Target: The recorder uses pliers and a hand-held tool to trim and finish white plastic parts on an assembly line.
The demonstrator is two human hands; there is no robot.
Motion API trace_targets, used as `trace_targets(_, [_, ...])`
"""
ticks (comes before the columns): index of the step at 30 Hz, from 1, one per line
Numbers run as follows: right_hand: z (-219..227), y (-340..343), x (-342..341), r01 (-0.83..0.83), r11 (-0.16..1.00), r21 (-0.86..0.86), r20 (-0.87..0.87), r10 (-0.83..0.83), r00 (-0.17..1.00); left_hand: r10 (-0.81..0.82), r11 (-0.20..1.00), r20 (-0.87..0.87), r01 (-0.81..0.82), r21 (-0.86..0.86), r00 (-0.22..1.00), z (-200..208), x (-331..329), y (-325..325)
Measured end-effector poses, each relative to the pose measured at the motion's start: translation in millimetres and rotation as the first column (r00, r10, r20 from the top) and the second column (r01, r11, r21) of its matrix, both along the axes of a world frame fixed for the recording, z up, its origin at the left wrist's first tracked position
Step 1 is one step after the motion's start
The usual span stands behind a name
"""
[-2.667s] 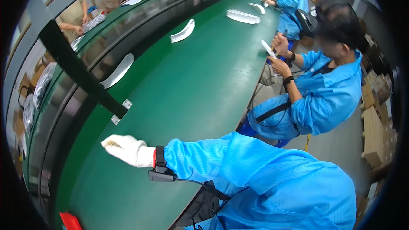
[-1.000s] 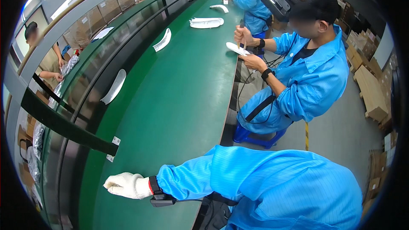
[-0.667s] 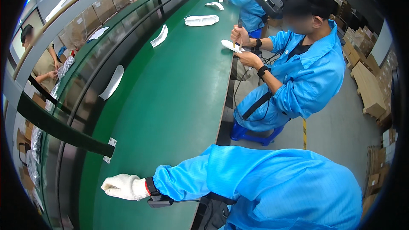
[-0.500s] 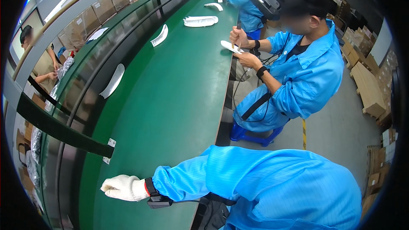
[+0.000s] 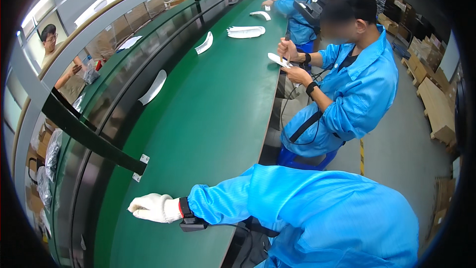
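My right hand [image 5: 154, 207], in a white knit glove, rests over the near part of the green bench top [image 5: 208, 134]. Its fingers are drawn together in a pinch, and whatever lies between them, if anything, is hidden. A black strap with a small black box [image 5: 193, 225] sits on that wrist, at the cuff of my blue sleeve. Closest to the hand is the metal foot plate [image 5: 141, 167] of a dark post, a little beyond it and not touched. My left hand does not show.
A curved white part [image 5: 153, 87] lies by the bench's far-side rail, with another [image 5: 204, 43] beyond. Further along rests a stack of white parts [image 5: 246, 32]. A co-worker in blue [image 5: 342, 84] works a handled tool on a white part [image 5: 280, 60]. Cartons [image 5: 439, 104] stand right.
The whole view has swung slightly, so the bench and parts sit further right. My right hand stays closed at the same bench spot. The person across the bench now stands more upright in view.
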State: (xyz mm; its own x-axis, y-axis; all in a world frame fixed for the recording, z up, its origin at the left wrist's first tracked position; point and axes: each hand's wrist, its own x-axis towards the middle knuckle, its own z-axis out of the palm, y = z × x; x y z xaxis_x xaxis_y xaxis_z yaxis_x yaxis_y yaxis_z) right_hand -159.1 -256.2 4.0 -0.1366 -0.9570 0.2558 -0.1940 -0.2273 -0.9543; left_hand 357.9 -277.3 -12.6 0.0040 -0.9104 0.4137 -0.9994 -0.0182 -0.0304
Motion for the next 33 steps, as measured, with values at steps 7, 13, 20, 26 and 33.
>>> trace_targets(7, [-0.3, 1.9, 3.9, 0.015, 1.000, -0.022, -0.033, -0.016, 0.999, 0.011, 1.000, 0.028, -0.011, -0.027, 1.000, -0.7, -2.9, 4.4])
trace_targets(13, [-4.0, 1.5, 6.9, 0.004, 1.000, -0.008, -0.039, -0.005, 0.999, -0.066, 0.996, 0.064, 0.069, -0.061, 0.996, -12.2, 8.5, -0.4])
trace_targets(20, [-22.5, -8.9, 8.6, 0.025, 0.995, -0.093, -0.055, -0.031, 0.998, -0.196, 0.978, -0.015, 0.194, -0.074, 0.980, -34.7, 15.3, -19.8])
trace_targets(26, [-19.8, -18.2, 19.5, 0.029, 0.996, -0.081, -0.132, -0.040, 0.990, -0.070, 0.996, -0.374, 0.084, 0.022, 0.925, -98.4, 69.9, -60.4])
trace_targets(33, [-32.0, -21.5, 22.1, 0.012, 0.991, -0.134, -0.096, -0.025, 0.995, 0.105, 0.994, -0.190, -0.097, 0.052, 0.976, -92.8, 46.8, -62.8])
